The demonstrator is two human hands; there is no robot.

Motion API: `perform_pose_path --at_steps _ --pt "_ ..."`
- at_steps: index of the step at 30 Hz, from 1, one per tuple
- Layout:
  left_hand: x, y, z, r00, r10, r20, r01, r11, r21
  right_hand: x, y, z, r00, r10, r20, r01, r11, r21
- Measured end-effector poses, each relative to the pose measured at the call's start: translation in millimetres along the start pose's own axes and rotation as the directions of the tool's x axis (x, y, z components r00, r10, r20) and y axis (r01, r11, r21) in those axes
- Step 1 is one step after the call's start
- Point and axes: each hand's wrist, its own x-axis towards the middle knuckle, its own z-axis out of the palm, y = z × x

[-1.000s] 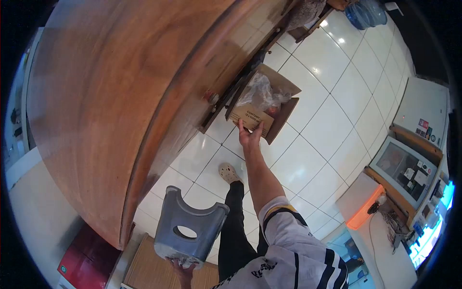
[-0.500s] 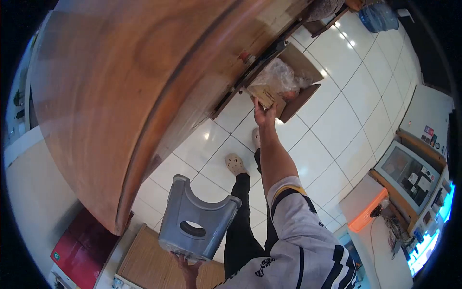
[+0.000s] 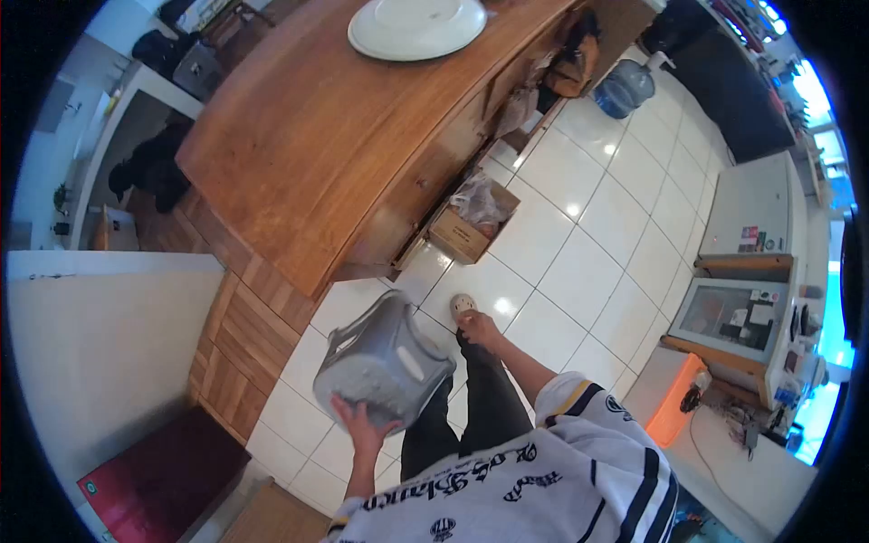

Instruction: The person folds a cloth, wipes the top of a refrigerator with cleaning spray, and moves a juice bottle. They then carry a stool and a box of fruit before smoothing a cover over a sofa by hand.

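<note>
My left hand point(image 3: 365, 425), fingers spread, grips a grey plastic step stool point(image 3: 362, 376). The stool is tilted in the air in front of my left leg, with oval cut-outs in its sides. My right hand point(image 3: 482, 331) hangs over my right leg near a beige clog point(image 3: 463, 306); its fingers are curled and nothing shows in them. Beyond it, a cardboard box point(image 3: 461, 235) with clear plastic bags point(image 3: 480, 201) sits on the floor against the wooden counter, apart from my hand.
The wooden counter point(image 3: 299, 181) runs along the left, bearing a white plate point(image 3: 416, 27). A blue water jug point(image 3: 625, 88) stands on the tiles point(image 3: 588, 262) farther off. An orange container point(image 3: 674, 398) and a small fridge point(image 3: 733, 317) are at right; a red box point(image 3: 167, 489) is lower left.
My right hand has let go of the cardboard box and drawn back toward my leg. The box sits closer against the counter. The stool has turned in my left hand, and my view has risen.
</note>
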Motion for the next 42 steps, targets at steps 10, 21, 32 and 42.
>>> perform_pose_path --at_steps 10,21,32,42 --pt "12 253 -35 0.910 0.341 0.237 -0.364 0.929 0.060 -237 -48 -63 0.893 -0.186 -0.409 0.247 0.964 0.102" --pt "-29 526 46 0.434 0.857 0.278 -0.895 0.444 0.031 -380 78 -278 0.773 0.210 -0.599 0.254 0.762 0.595" --pt "70 684 160 0.600 0.655 0.459 -0.340 0.728 -0.595 -429 145 -492 0.758 0.177 -0.628 0.422 0.601 0.678" --pt "188 897 211 0.529 0.754 0.389 -0.489 0.646 -0.587 -313 154 -710 0.617 0.287 -0.733 0.388 0.699 0.601"
